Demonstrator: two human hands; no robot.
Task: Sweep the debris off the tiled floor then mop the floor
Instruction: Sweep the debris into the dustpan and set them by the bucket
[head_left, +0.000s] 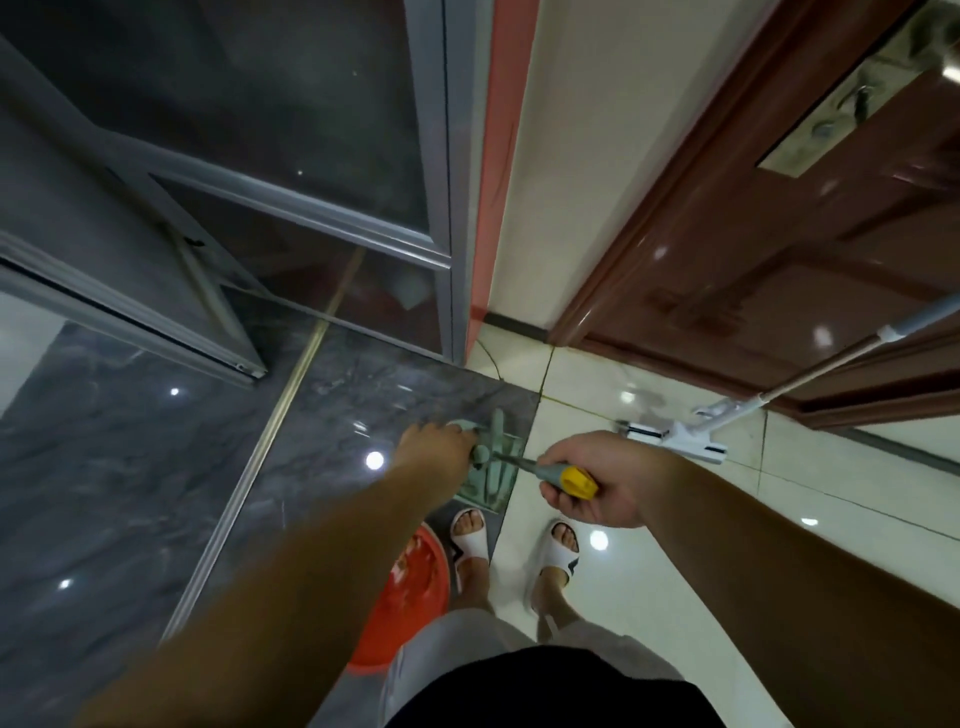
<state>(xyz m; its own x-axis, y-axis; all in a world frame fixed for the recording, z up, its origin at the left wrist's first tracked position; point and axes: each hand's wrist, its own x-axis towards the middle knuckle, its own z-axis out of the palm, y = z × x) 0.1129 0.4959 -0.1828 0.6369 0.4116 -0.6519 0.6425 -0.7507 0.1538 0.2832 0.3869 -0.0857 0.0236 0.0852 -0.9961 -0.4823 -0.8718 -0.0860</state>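
a red bucket stands by the sandalled feet; the right hand curls round a yellow-capped broom handle; the left hand grips the pale green dustpan handle above the grey tiled floor; farther right a white mop leans on the brown door

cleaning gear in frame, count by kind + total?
Dustpan (green, left hand on its handle): 1
Broom handle (green and yellow, gripped by right hand): 1
Mop (white, leaning against the brown door): 1
Bucket (red, by the feet): 1
Total: 4
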